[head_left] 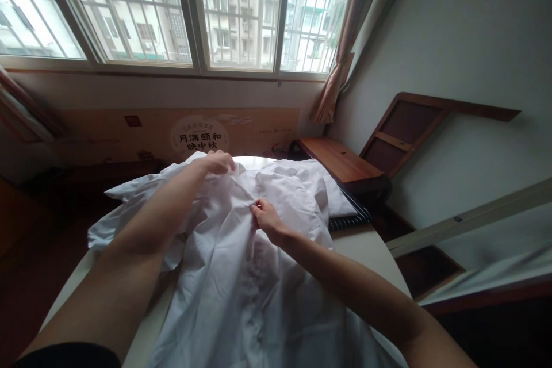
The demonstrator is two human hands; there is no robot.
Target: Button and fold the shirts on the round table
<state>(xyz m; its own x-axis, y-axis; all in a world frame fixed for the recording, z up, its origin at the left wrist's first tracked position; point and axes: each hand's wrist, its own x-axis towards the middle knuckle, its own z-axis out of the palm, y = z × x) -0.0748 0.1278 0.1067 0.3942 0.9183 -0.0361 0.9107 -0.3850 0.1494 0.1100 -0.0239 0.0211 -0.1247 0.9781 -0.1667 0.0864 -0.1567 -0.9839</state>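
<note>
A white button-front garment, like a shirt or coat (215, 264), lies spread over a pale round-edged table (366, 247), its lower part hanging toward me. My left hand (219, 162) reaches to the far end of its front edge, near the collar, with fingers curled on the cloth. Closer to me, my right hand (265, 217) pinches the same front edge between thumb and fingers. The strip of cloth between both hands is raised and drawn taut. The fingertips of my left hand are partly hidden by the hand itself.
Black hangers (351, 219) lie at the table's right, partly under white cloth. Behind them stands a wooden bench or low table (340, 155), beside a slanting wooden panel (401, 132). A printed banner (259, 129) runs below the barred window (241, 11). Curtains (334, 92) hang at the sides.
</note>
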